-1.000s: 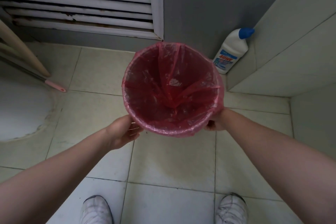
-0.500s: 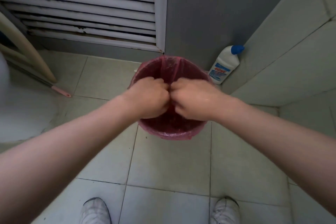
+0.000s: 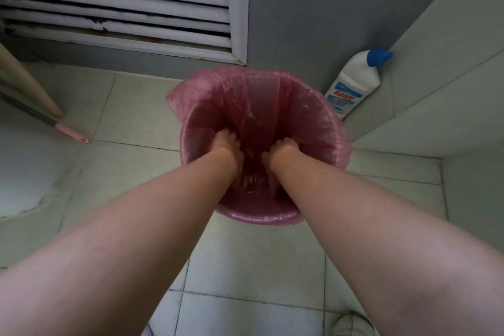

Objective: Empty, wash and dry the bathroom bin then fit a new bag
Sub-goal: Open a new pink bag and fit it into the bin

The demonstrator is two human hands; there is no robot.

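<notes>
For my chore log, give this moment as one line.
step: fitting bag | left hand, right hand: inside bin, pressing pink bag down

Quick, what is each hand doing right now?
Left hand: down inside the pink bag; open or closed cannot be told.
Right hand: same, fingers hidden.

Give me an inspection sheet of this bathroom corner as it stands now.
Surface: tiled floor, pale, stained at left.
Job's things: bin upright on the floor, pink bag lining it, folded over the rim.
Clutter: cleaner bottle, blue cap, standing in the corner; pink-tipped handle leaning at left.
Grippers: left hand and right hand both down inside the bag; the fingers' grip cannot be told.
Cables: nothing seen.
Surroundings: louvred vent, paint flaking; grey wall; tiled side wall.
</notes>
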